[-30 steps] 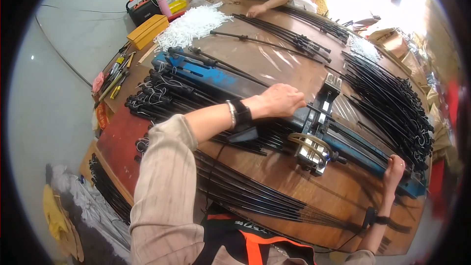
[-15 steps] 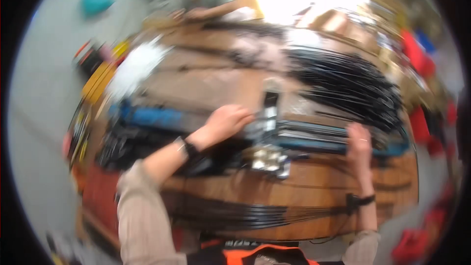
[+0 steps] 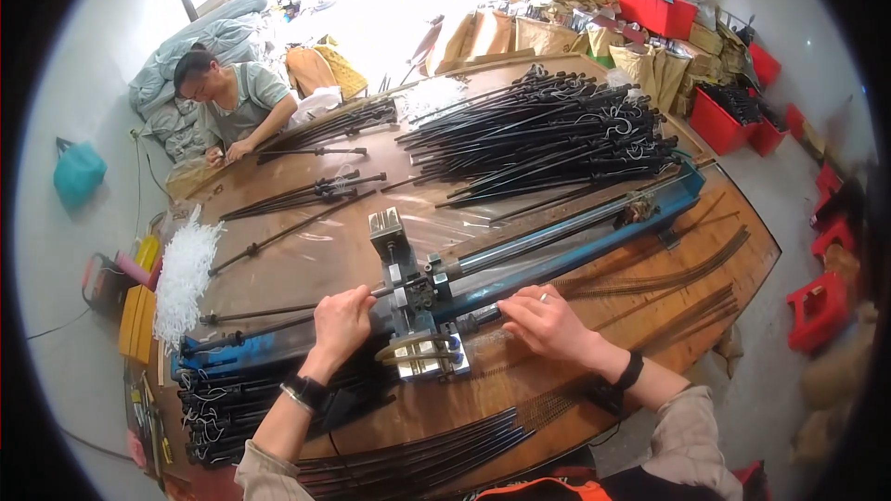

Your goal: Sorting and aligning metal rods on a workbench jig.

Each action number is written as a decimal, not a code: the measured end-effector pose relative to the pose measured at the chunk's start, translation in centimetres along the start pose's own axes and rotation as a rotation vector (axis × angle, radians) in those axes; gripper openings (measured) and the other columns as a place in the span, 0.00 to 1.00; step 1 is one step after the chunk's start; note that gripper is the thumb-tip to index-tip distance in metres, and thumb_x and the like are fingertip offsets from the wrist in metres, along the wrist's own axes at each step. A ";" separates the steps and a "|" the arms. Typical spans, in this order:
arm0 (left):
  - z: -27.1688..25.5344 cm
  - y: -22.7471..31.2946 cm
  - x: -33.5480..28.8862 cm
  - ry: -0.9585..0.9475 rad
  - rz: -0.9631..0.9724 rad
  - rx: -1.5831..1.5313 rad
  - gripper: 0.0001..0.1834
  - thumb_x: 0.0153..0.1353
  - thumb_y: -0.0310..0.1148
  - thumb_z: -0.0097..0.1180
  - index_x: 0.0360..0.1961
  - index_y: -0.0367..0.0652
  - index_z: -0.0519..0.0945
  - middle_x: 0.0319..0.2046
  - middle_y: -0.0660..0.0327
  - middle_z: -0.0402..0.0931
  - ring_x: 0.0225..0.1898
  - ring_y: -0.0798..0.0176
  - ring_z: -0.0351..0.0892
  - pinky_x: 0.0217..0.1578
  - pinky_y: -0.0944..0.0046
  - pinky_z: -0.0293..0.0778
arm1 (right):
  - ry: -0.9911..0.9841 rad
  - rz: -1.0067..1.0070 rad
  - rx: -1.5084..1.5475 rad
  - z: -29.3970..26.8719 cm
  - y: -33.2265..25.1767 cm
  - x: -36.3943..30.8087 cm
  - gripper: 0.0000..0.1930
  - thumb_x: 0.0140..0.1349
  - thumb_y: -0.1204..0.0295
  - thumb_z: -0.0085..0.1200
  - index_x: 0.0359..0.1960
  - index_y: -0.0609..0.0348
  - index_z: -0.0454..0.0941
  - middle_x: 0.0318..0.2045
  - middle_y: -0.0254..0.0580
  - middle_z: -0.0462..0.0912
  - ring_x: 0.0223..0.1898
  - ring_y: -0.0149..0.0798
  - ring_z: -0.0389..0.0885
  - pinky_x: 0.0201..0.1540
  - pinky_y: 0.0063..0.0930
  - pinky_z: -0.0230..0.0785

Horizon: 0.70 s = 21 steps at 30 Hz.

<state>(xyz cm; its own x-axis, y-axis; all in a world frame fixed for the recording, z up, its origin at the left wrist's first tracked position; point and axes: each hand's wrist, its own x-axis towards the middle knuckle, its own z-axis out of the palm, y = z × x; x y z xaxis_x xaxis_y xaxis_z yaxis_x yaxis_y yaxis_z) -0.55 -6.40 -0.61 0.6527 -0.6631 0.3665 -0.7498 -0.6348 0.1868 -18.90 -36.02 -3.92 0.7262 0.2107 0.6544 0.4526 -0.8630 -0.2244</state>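
Note:
My left hand [image 3: 342, 323] is closed around a thin black rod [image 3: 269, 312] just left of the metal clamping fixture [image 3: 408, 301]. The rod runs left over the long blue bench machine [image 3: 575, 243] and reaches the fixture on its right. On the near right side of the fixture, my right hand [image 3: 549, 323] has its thumb and fingers pinched together at the end of a dark cylindrical part [image 3: 478, 318]. Whatever lies between those fingertips is too small to make out. Coiled tubing [image 3: 418, 343] loops over the fixture's near end.
A large heap of black rods with white cords [image 3: 557, 134] covers the table's far right. More rod bundles [image 3: 218, 413] lie at the near left, beside dark rods and springs [image 3: 445, 445] in front. White strips [image 3: 187, 274] pile at the left edge. A co-worker [image 3: 232, 97] sits at the far left.
My head view has turned and sharpened from blur. My right hand has come in from the machine's right part to beside the fixture. The left hand now grips a rod at the fixture.

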 end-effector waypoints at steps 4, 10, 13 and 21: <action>-0.1 -0.1 -0.1 0.014 0.006 0.011 0.09 0.63 0.35 0.55 0.27 0.43 0.74 0.24 0.57 0.78 0.30 0.50 0.79 0.31 0.52 0.71 | -0.060 0.068 0.179 1.7 0.3 0.3 0.15 0.56 0.74 0.64 0.46 0.61 0.79 0.39 0.45 0.83 0.41 0.48 0.81 0.43 0.37 0.72; 0.8 -0.2 -0.5 0.088 0.109 0.109 0.07 0.62 0.32 0.55 0.28 0.44 0.74 0.24 0.58 0.75 0.29 0.52 0.77 0.31 0.53 0.70 | 0.033 0.203 0.470 4.4 0.6 -0.3 0.13 0.58 0.74 0.62 0.44 0.62 0.79 0.34 0.50 0.81 0.36 0.51 0.81 0.38 0.36 0.75; 1.1 -0.5 1.3 0.110 0.243 0.076 0.05 0.61 0.31 0.55 0.30 0.44 0.74 0.25 0.58 0.74 0.29 0.52 0.76 0.32 0.54 0.70 | -0.085 0.303 0.458 3.3 1.0 0.3 0.10 0.59 0.73 0.60 0.41 0.61 0.79 0.31 0.47 0.80 0.33 0.49 0.80 0.37 0.37 0.74; -1.9 -10.8 0.1 0.194 0.327 0.376 0.09 0.57 0.29 0.57 0.40 0.45 0.77 0.31 0.58 0.75 0.37 0.52 0.77 0.44 0.53 0.67 | -0.270 -0.004 -0.059 4.6 -4.4 -5.7 0.11 0.54 0.68 0.62 0.38 0.54 0.78 0.29 0.37 0.77 0.33 0.43 0.76 0.34 0.35 0.70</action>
<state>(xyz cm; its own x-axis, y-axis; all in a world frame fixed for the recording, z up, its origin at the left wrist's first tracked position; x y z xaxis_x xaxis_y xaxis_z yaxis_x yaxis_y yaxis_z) 7.42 1.18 -0.91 0.3329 -0.7872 0.5191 -0.7969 -0.5292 -0.2915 -22.66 -31.28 -9.92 0.8397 0.3222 0.4372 0.4307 -0.8854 -0.1749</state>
